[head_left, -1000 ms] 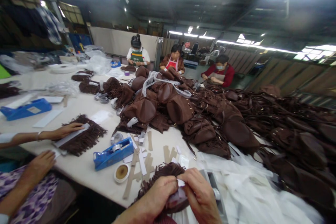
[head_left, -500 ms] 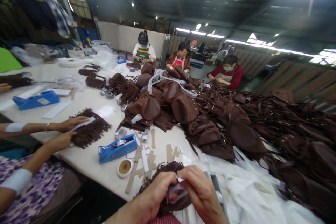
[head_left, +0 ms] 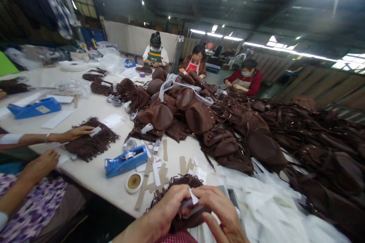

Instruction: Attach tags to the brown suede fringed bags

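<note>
My left hand (head_left: 171, 203) is closed on a dark brown fringed bag (head_left: 189, 182) at the table's front edge, its thumb bent over the rim. Something purplish shows inside the bag's opening. A small white slip (head_left: 194, 196) sticks up between the fingertips of both hands. My right hand (head_left: 219, 207) bends over the bag's right side. Its fingertips touch the slip, while its thumb stands apart lower down. The slip's lower end is hidden.
Left of the bag lie a blue tape dispenser (head_left: 126, 161), a round pot of brown paste (head_left: 134, 182) and tan and white strips (head_left: 156, 172). Brown bags (head_left: 199, 115) are heaped behind. White sheeting (head_left: 270, 209) covers the right. A co-worker's hand (head_left: 78, 133) rests on another fringed piece (head_left: 94, 142).
My right thumb has moved away from its fingers, and more of the white slip shows. The left co-worker's nearer hand has drawn back from the fringed piece.
</note>
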The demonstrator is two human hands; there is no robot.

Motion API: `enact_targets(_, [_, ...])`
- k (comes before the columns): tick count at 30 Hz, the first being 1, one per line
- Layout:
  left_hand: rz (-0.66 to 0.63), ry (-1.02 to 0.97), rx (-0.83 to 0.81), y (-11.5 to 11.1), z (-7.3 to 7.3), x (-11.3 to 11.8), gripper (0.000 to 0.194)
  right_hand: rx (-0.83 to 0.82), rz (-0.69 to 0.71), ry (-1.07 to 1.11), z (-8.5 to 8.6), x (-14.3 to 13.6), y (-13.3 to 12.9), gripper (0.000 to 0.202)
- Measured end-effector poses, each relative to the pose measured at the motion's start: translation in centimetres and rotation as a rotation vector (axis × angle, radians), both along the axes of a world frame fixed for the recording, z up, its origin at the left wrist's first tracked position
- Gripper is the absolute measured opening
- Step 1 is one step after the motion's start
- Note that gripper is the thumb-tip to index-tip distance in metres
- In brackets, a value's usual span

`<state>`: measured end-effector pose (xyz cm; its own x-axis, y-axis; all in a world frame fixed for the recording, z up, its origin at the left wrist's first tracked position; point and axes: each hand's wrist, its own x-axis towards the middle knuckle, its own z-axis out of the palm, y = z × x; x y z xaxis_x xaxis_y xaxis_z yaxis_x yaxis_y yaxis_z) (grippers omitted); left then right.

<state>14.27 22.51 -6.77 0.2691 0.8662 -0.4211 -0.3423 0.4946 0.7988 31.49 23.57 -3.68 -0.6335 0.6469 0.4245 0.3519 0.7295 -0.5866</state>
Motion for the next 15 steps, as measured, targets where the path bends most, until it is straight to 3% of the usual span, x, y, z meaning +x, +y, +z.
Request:
enact_targets(4, [-0.063, 0.111, 0.059, -0.1, 0.4, -0.1, 0.016, -0.192, -0.130, 0.129, -1.0, 0.7, 0.1, 0.031])
enact_targets(8, [-0.098, 0.155, 0.077, -0.1, 0.2, 0.1, 0.016, -0.267, -0.203, 0.103, -1.0, 0.1, 0.6, 0.021])
enact_targets(10, [-0.124, 0.180, 0.074, -0.1, 0.3, 0.2, 0.016, -0.260, -0.170, 0.037, -0.7, -0.2, 1.0, 0.011])
enact_targets(15, [-0.171, 0.224, 0.084, 0.1, 0.9, 0.2, 0.019, -0.269, -0.035, -0.030, 0.0, -0.3, 1.4, 0.011])
